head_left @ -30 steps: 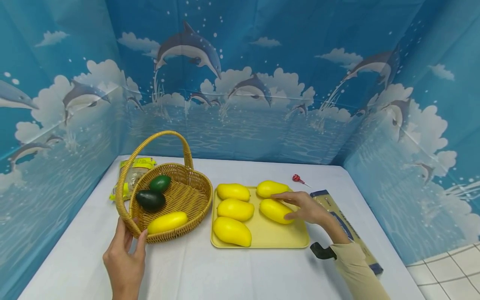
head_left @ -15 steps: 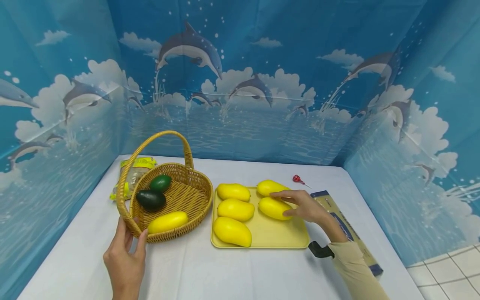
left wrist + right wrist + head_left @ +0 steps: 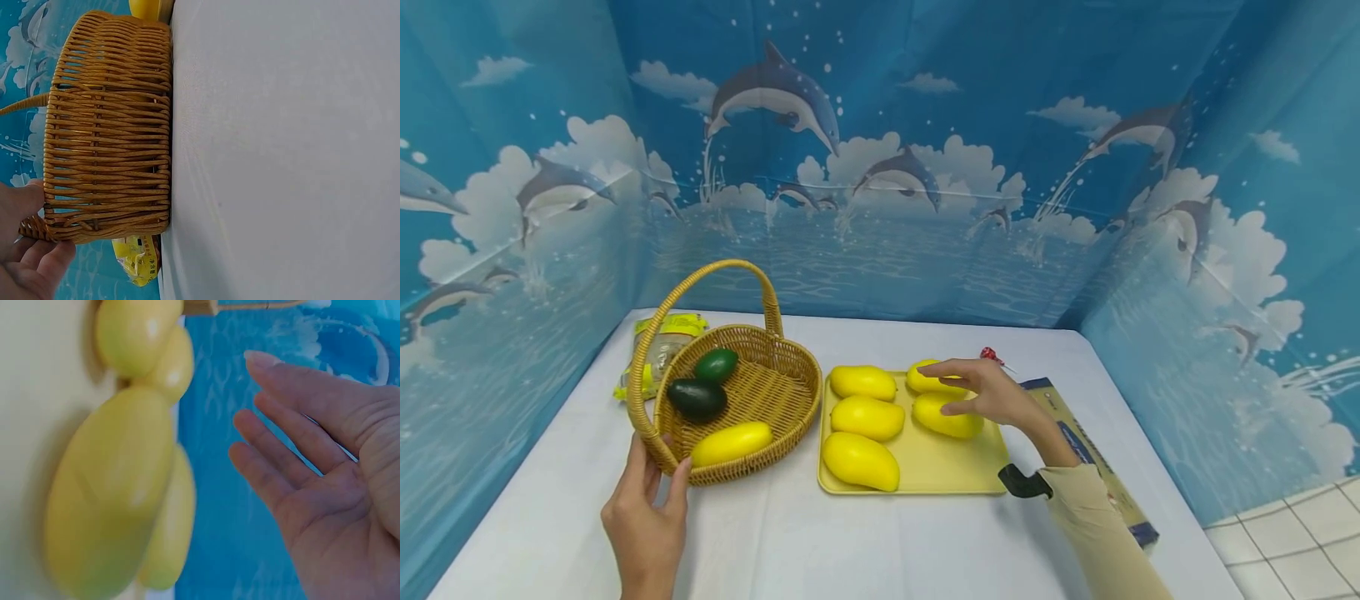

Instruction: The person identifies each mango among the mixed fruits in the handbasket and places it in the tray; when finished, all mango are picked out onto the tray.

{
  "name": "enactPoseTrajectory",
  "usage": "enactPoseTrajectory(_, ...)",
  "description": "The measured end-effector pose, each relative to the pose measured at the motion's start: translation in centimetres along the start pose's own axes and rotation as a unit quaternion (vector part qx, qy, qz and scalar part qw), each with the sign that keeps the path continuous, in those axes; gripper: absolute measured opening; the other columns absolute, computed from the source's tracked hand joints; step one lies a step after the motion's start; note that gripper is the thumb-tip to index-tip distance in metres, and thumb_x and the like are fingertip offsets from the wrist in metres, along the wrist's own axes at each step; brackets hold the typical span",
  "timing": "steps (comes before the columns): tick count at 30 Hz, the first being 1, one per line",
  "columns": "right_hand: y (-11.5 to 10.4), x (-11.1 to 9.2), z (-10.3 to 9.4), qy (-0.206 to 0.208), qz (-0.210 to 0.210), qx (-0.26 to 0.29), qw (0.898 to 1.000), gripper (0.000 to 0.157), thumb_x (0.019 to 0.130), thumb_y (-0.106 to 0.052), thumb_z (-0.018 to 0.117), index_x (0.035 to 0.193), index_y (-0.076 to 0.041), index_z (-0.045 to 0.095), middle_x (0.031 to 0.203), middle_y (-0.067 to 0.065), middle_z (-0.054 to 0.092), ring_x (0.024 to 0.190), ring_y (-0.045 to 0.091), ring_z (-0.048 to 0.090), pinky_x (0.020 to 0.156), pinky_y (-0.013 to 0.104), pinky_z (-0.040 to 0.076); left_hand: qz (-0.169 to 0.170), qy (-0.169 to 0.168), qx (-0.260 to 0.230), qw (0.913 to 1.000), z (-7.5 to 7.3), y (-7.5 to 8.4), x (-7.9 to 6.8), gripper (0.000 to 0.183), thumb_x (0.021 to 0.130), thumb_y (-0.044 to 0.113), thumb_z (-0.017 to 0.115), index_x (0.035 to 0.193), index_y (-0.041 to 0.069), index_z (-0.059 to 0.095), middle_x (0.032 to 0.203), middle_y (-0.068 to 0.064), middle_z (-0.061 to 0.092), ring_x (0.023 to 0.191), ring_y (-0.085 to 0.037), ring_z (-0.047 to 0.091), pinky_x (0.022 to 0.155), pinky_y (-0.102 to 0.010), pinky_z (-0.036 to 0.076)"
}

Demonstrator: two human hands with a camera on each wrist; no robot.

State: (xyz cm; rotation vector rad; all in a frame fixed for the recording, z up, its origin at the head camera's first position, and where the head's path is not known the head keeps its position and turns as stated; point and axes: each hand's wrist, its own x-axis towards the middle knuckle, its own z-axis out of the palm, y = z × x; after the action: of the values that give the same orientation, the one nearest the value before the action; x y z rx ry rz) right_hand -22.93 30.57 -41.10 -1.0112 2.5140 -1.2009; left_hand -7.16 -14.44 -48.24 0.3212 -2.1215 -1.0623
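Note:
My left hand [image 3: 647, 521] grips the near-left rim of a wicker basket [image 3: 778, 392], its thumb on one side and fingers on the other. In the basket lie a yellow mango [image 3: 732, 443] and two dark green avocados [image 3: 697, 400]. On the right, my right hand [image 3: 996, 392] hovers with spread fingers over a yellow tray [image 3: 947, 471]. Beneath it sits a mango [image 3: 936, 421], and another mango [image 3: 917, 375] lies behind, partly hidden by the fingers. In the right wrist view the right hand [image 3: 331, 469] is apart from the mangoes, its palm bare.
Three mangoes [image 3: 868, 418] line the tray's left side. Behind the basket is a yellow-and-clear bag [image 3: 658, 354]. A red-wrapped lollipop [image 3: 990, 354] lies at the back, and a long tan-and-blue box [image 3: 1093, 458] on the right. A dolphin-print curtain [image 3: 880, 250] surrounds the white table.
My right hand has lifted off the near-right mango and shifted slightly left. That mango had moved slightly back and left under the hand before. The left hand keeps its hold on the basket.

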Motion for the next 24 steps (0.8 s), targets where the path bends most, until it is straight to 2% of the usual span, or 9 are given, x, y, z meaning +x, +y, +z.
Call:
enactPoseTrajectory(4,-2.7,2.6,0.1,-0.02,-0.043,0.012,0.999,0.059,0.092,-0.002,0.085,0.147,-0.001,0.064,0.15,0.016,0.065,0.141,0.037,0.059,0.117,0.05,0.053,0.0,0.0,-0.003,1.0,-0.1,-0.1,0.0,0.084,0.089,-0.01,0.083,0.163,0.011,0.049,0.137,-0.023,0.071,0.125,-0.042,0.069,0.095,0.003,0.043)
enactPoseTrajectory(9,-6.7,6.3,0.4,-0.061,-0.096,0.068,0.991,0.056,0.094,0.001,0.082,0.146,0.004,0.064,0.15,0.018,0.064,0.142,0.035,0.059,0.121,0.047,0.051,0.001,0.002,0.0,1.0,-0.3,-0.3,0.1,0.083,0.089,-0.01,0.083,0.163,0.01,0.049,0.137,-0.024,0.071,0.125,-0.043,0.069,0.095,0.003,0.043)
enactPoseTrajectory(16,-11.2,12.2,1.3,-0.161,-0.163,0.127,0.965,0.057,0.096,0.003,0.08,0.148,0.01,0.059,0.15,0.024,0.063,0.143,0.035,0.059,0.122,0.051,0.05,-0.002,0.004,-0.003,1.0,-0.3,-0.5,0.0,0.085,0.089,-0.011,0.083,0.164,0.011,0.047,0.14,-0.023,0.069,0.126,-0.042,0.069,0.095,0.002,0.044)
enactPoseTrajectory(24,-14.3,17.4,3.3,-0.25,-0.168,0.166,0.939,0.057,0.095,0.011,0.076,0.148,0.016,0.053,0.149,0.029,0.061,0.139,0.04,0.06,0.119,0.052,0.054,0.001,-0.006,-0.001,1.0,0.0,-0.4,0.1,0.087,0.089,-0.01,0.083,0.164,0.012,0.046,0.143,-0.022,0.067,0.13,-0.041,0.067,0.096,0.0,0.045)
